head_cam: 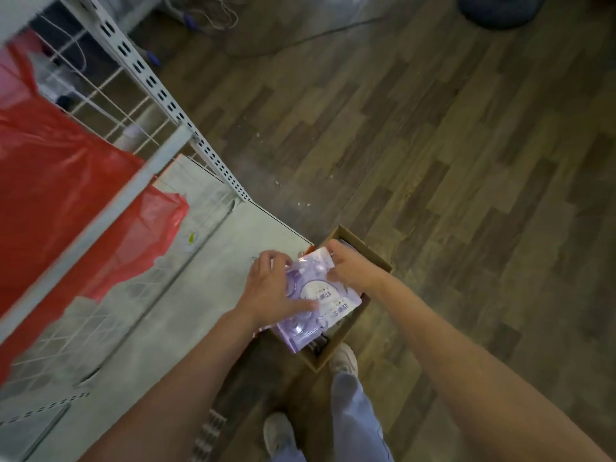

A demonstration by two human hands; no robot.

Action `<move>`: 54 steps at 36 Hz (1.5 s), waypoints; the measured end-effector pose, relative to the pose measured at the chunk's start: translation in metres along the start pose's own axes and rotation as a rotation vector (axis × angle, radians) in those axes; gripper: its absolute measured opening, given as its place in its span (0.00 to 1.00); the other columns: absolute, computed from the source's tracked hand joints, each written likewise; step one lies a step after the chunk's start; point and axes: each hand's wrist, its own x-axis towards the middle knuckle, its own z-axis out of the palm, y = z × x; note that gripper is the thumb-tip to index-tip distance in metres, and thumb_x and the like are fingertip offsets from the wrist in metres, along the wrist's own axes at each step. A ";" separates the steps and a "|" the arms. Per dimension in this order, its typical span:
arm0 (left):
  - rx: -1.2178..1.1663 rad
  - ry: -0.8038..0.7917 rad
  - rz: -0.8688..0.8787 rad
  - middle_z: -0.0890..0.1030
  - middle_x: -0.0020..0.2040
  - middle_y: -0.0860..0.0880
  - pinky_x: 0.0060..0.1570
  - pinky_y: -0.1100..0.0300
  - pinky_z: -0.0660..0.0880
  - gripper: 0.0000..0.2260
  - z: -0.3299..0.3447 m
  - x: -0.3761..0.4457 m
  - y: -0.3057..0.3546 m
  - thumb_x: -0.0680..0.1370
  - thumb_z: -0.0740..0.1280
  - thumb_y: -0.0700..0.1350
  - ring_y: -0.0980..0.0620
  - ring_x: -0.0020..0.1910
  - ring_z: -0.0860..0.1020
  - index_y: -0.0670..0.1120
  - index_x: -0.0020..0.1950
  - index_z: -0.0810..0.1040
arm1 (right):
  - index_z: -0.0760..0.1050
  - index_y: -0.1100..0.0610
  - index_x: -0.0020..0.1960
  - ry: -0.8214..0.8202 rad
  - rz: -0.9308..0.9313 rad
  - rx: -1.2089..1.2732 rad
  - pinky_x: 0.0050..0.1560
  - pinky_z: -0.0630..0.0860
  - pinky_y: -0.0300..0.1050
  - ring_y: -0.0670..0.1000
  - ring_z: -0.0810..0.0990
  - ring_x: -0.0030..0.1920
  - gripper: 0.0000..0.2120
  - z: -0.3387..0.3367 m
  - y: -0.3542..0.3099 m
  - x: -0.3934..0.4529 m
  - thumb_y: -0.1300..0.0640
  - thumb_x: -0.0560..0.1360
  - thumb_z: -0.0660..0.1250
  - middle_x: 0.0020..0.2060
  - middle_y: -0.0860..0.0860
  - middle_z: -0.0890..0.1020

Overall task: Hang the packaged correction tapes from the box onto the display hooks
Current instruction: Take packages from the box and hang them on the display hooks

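Wood-patterned plank flooring (416,145) fills the right and upper part of the view, with small white scraps scattered on it. White metal shelving (146,78) with slotted uprights and wire grids stands at left; a red plastic bag (66,181) hangs over it. A pale bottom shelf (213,248) runs along the floor beneath.

An open cardboard box (366,255) sits on the floor, just beside the corner of that bottom shelf. Over the box, both hands hold a small stack of purple packaged correction tapes (320,301), tilted, with printed card and clear blisters facing up. Left hand (271,288) grips the stack's left edge, thumb laid across the front. Right hand (350,265) pinches the upper end, fingers curled round it. More dark items lie inside the box below the stack; they are too dim to identify.

Two light shoes (278,435) and a grey trouser leg (356,418) stand near the box.
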 end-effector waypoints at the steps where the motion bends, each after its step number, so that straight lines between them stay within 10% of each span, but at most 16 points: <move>1: -0.042 0.012 -0.004 0.63 0.66 0.46 0.67 0.53 0.66 0.42 -0.008 -0.004 0.001 0.64 0.77 0.60 0.48 0.66 0.65 0.46 0.69 0.62 | 0.69 0.58 0.52 -0.001 -0.033 0.021 0.53 0.74 0.56 0.59 0.77 0.54 0.17 0.000 -0.008 -0.005 0.75 0.71 0.57 0.49 0.60 0.77; 4: -0.259 -0.042 -0.088 0.70 0.63 0.48 0.57 0.54 0.72 0.44 -0.037 -0.020 0.008 0.61 0.80 0.56 0.49 0.60 0.72 0.49 0.70 0.60 | 0.73 0.53 0.52 0.005 -0.124 0.091 0.47 0.75 0.50 0.55 0.78 0.48 0.22 0.000 -0.032 -0.018 0.77 0.70 0.57 0.49 0.59 0.78; 7: -0.373 -0.138 -0.131 0.77 0.48 0.52 0.40 0.64 0.71 0.24 -0.060 -0.041 0.008 0.66 0.79 0.50 0.53 0.45 0.76 0.48 0.55 0.71 | 0.74 0.61 0.62 0.068 -0.187 0.086 0.40 0.75 0.31 0.43 0.77 0.42 0.21 0.004 -0.055 -0.036 0.76 0.73 0.59 0.51 0.52 0.78; 11: -0.583 -0.172 -0.146 0.85 0.46 0.50 0.49 0.59 0.79 0.20 -0.081 -0.076 -0.005 0.66 0.79 0.45 0.51 0.47 0.83 0.43 0.55 0.80 | 0.77 0.54 0.57 0.142 -0.236 0.094 0.44 0.81 0.54 0.52 0.81 0.46 0.16 0.023 -0.083 -0.063 0.70 0.75 0.63 0.58 0.55 0.81; 26: -0.643 0.192 0.080 0.84 0.41 0.50 0.42 0.62 0.78 0.14 -0.196 -0.291 -0.059 0.66 0.79 0.39 0.54 0.38 0.80 0.43 0.48 0.80 | 0.79 0.58 0.44 0.289 -0.416 0.468 0.24 0.71 0.35 0.45 0.75 0.27 0.05 0.160 -0.235 -0.183 0.59 0.77 0.66 0.27 0.47 0.78; 37: -0.717 0.487 0.216 0.80 0.34 0.56 0.30 0.72 0.71 0.12 -0.252 -0.386 -0.089 0.66 0.78 0.38 0.65 0.30 0.77 0.47 0.40 0.76 | 0.79 0.59 0.48 0.304 -0.571 0.443 0.36 0.75 0.40 0.47 0.77 0.35 0.08 0.215 -0.325 -0.245 0.55 0.78 0.64 0.34 0.49 0.80; 42: -1.030 0.704 0.198 0.84 0.43 0.45 0.42 0.54 0.79 0.24 -0.271 -0.405 -0.105 0.57 0.82 0.49 0.48 0.41 0.82 0.40 0.46 0.80 | 0.76 0.56 0.46 0.163 -0.626 0.345 0.32 0.73 0.38 0.48 0.76 0.31 0.11 0.238 -0.336 -0.265 0.48 0.78 0.65 0.32 0.50 0.78; 47: -1.192 0.850 0.193 0.83 0.39 0.47 0.41 0.59 0.78 0.06 -0.275 -0.420 -0.104 0.69 0.76 0.39 0.50 0.37 0.80 0.45 0.41 0.79 | 0.75 0.61 0.63 -0.053 -0.628 0.175 0.62 0.75 0.57 0.57 0.81 0.58 0.32 0.270 -0.338 -0.273 0.38 0.70 0.71 0.57 0.55 0.82; 51: -1.260 0.849 0.140 0.83 0.47 0.39 0.50 0.51 0.79 0.23 -0.271 -0.428 -0.117 0.65 0.78 0.48 0.43 0.46 0.82 0.34 0.52 0.78 | 0.78 0.50 0.56 -0.141 -0.732 0.077 0.53 0.79 0.50 0.51 0.83 0.47 0.10 0.287 -0.339 -0.284 0.51 0.75 0.68 0.48 0.49 0.85; 54: -1.257 0.823 0.121 0.83 0.42 0.43 0.39 0.60 0.78 0.11 -0.267 -0.435 -0.123 0.71 0.75 0.43 0.49 0.39 0.81 0.38 0.46 0.77 | 0.76 0.49 0.57 -0.144 -0.780 0.037 0.48 0.80 0.44 0.49 0.82 0.45 0.10 0.293 -0.336 -0.289 0.55 0.76 0.68 0.45 0.45 0.85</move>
